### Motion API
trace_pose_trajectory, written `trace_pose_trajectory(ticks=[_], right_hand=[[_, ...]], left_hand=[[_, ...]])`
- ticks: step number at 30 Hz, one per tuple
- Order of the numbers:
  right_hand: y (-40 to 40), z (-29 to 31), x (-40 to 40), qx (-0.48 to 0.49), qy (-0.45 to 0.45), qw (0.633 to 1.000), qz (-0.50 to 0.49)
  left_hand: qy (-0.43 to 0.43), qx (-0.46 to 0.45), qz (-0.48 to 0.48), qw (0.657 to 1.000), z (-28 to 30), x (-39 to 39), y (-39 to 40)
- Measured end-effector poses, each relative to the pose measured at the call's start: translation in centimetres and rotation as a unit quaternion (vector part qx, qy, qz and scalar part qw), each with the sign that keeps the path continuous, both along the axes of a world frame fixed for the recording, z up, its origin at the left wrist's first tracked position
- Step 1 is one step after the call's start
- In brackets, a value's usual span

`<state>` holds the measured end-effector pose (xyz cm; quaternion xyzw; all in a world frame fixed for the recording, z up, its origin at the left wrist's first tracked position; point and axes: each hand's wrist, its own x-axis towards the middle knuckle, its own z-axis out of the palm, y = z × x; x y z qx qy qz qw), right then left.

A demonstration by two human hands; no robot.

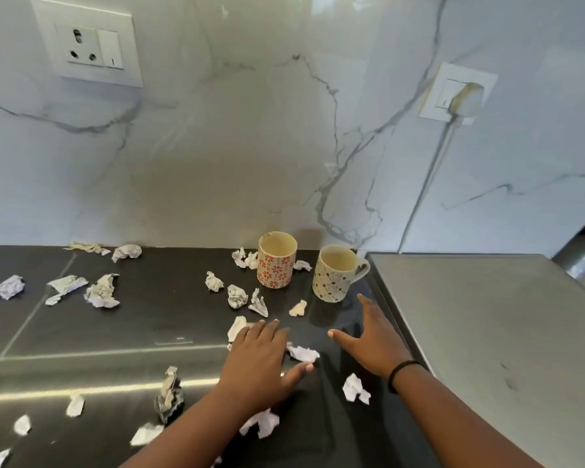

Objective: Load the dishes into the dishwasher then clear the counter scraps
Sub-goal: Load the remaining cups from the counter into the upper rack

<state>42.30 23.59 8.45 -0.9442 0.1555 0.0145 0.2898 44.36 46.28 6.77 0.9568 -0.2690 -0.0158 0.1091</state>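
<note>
Two upright mugs point(276, 260) point(335, 273) are seen on a dark bench point(142, 325); one handle points right. Both hands point(259, 358) point(375, 339) are spread flat, empty, among paper scraps point(302, 352).

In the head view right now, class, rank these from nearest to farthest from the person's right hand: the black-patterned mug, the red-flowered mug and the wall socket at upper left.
From the right hand:
1. Black-patterned mug, just beyond the fingertips, beside the steel surface.
2. Red-flowered mug, further left, against the marble wall.
3. Wall socket, high on the wall, far left.
</note>
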Motion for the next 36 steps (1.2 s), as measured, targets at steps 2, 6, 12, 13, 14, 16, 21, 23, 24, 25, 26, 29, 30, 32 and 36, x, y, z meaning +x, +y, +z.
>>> trace_pose_trajectory(ticks=[2, 6, 12, 13, 14, 16, 21, 23, 24, 25, 26, 29, 30, 32, 36], right_hand=[[-0.6, -0.2, 1.7, 0.056, -0.014, 0.998, -0.03], [-2.7, -1.5, 5.2, 0.111, -0.035, 0.99, -0.074], [-4.2, -2.4, 8.2, 0.224, -0.061, 0.971, -0.055], [-4.4, -2.5, 8.6, 0.239, -0.064, 0.967, -0.052], [-4.6, -2.5, 8.9, 0.256, -0.067, 0.963, -0.052], [-4.9, -2.7, 9.1, 0.287, -0.069, 0.954, -0.051], [-5.2, -2.9, 9.0, 0.327, -0.081, 0.941, -0.047], [-5.0, -2.5, 8.8, 0.322, -0.08, 0.942, -0.042], [-5.0, -2.3, 8.7, 0.315, -0.082, 0.945, -0.038], [-4.8, -2.0, 8.3, 0.307, -0.084, 0.948, -0.032], [-4.7, -1.5, 7.8, 0.304, -0.088, 0.948, -0.029], [-4.3, 0.1, 5.4, 0.326, -0.096, 0.94, -0.035], [-4.2, 0.7, 4.2, 0.367, -0.099, 0.924, -0.048], [-3.7, 1.7, 1.6, 0.532, -0.086, 0.838, -0.087], [-1.9, 3.4, -4.5, 0.747, -0.058, 0.654, -0.109]], left_hand=[[0.016, -0.024, -0.001, 1.0, 0.6, 1.7, -1.6], [0.106, -0.149, 0.017, 0.983, 1.4, 5.3, -5.9], [0.206, -0.322, 0.056, 0.922, 1.3, 9.2, -10.6], [0.218, -0.34, 0.064, 0.913, 1.1, 10.0, -11.2], [0.227, -0.355, 0.072, 0.904, 0.9, 10.7, -11.7], [0.228, -0.386, 0.08, 0.89, 0.2, 11.9, -12.5], [0.207, -0.418, 0.077, 0.881, -0.1, 12.5, -13.2], [0.2, -0.428, 0.085, 0.877, -0.1, 12.1, -13.1], [0.201, -0.439, 0.09, 0.871, 0.2, 11.7, -12.9], [0.203, -0.453, 0.092, 0.863, 0.5, 11.3, -12.8], [0.206, -0.466, 0.091, 0.856, 1.0, 10.7, -12.6], [0.229, -0.493, 0.079, 0.836, 2.8, 9.0, -11.8], [0.242, -0.501, 0.069, 0.828, 3.7, 8.2, -11.5], [0.276, -0.52, 0.049, 0.807, 5.5, 6.6, -11.1], [0.35, -0.568, -0.01, 0.745, 9.3, 2.4, -10.7]])
